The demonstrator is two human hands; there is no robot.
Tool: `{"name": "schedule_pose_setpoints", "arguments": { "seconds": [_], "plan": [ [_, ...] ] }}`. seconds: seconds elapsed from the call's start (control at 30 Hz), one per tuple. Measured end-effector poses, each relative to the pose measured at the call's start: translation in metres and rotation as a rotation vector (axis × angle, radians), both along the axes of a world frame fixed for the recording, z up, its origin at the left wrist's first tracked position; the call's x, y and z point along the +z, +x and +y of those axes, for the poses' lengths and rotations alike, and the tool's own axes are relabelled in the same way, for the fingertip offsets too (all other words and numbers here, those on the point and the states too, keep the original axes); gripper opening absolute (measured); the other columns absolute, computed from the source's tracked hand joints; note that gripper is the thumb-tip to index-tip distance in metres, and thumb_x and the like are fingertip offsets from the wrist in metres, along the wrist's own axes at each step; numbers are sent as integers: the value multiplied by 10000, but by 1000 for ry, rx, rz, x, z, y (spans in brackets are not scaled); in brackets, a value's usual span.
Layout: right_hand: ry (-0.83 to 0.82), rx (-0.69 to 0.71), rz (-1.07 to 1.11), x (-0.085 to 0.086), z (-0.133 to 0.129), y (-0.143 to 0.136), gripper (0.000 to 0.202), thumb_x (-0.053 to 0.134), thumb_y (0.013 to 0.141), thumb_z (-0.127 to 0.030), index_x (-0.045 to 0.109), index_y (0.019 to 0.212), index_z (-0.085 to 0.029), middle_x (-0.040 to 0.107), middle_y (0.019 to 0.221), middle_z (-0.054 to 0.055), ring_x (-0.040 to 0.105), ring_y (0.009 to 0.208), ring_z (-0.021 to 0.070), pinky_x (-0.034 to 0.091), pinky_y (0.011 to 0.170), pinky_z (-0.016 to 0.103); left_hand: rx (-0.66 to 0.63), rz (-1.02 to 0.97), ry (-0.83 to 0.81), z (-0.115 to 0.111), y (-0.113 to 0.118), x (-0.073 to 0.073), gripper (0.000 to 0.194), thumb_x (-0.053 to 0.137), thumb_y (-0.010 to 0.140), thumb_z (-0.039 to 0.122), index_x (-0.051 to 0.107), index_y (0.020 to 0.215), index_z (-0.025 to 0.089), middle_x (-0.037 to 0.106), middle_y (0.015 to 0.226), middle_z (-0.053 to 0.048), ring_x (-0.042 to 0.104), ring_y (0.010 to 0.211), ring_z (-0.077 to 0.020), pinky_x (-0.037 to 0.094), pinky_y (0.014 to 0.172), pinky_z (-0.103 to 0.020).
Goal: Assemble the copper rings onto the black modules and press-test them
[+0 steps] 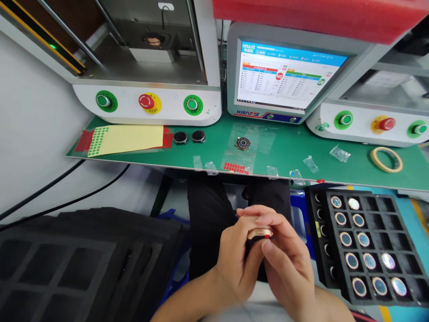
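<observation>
Over my lap, my left hand [234,252] and my right hand [291,257] meet around a gold-rimmed watch case [257,233]. The left fingers wrap it from one side. My right thumb presses by a small red sticker [267,236] on its edge, while the right fingers curl over the top. Most of the watch case is hidden by the hands. On the green bench ahead lies another watch case [243,143], back side up, on a clear plastic sheet. Two dark watch cases [198,136] rest farther left.
A black foam tray [378,241] with several round watch cases stands at right. Stacked foam trays [67,264] fill the lower left. On the green bench [281,152] are a yellow sticker sheet [130,139], tape roll [386,159] and plastic scraps. Behind stand button-fronted machines [147,103] and a monitor [288,76].
</observation>
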State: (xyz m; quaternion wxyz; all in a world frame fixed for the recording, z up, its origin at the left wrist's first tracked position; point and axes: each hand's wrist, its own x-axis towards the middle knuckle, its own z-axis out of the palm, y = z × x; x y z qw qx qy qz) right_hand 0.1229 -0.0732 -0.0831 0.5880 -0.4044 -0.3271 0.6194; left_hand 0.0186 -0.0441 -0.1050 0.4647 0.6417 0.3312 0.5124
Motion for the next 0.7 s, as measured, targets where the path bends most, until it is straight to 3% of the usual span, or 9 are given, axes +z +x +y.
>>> {"name": "schedule_pose_setpoints", "arguments": {
  "seconds": [0.2, 0.33, 0.7],
  "plan": [
    [-11, -85, 64, 1, 3, -5, 180, 574, 922, -301, 693, 1057, -294, 653, 1149, 38, 623, 1127, 223, 519, 958, 340, 9, 81, 179, 2, 0, 0, 229, 412, 979, 207, 544, 1162, 171, 687, 921, -61, 683, 789, -147, 547, 707, -226],
    [-34, -142, 131, -2, 6, -12, 185, 574, 893, -275, 725, 1000, -288, 678, 1080, 29, 657, 1058, 211, 528, 950, 346, 65, 201, 206, 2, -1, 2, 197, 427, 979, 204, 548, 1130, 169, 697, 918, -60, 689, 802, -145, 549, 735, -226],
    [-124, -158, 284, -1, 10, -14, 190, 567, 802, -194, 730, 859, -273, 679, 1001, -15, 672, 1000, 157, 533, 873, 247, 93, 290, 307, 3, 0, -5, 233, 408, 988, 225, 521, 1180, 156, 717, 950, -89, 708, 854, -162, 566, 772, -244]
  ]
}}
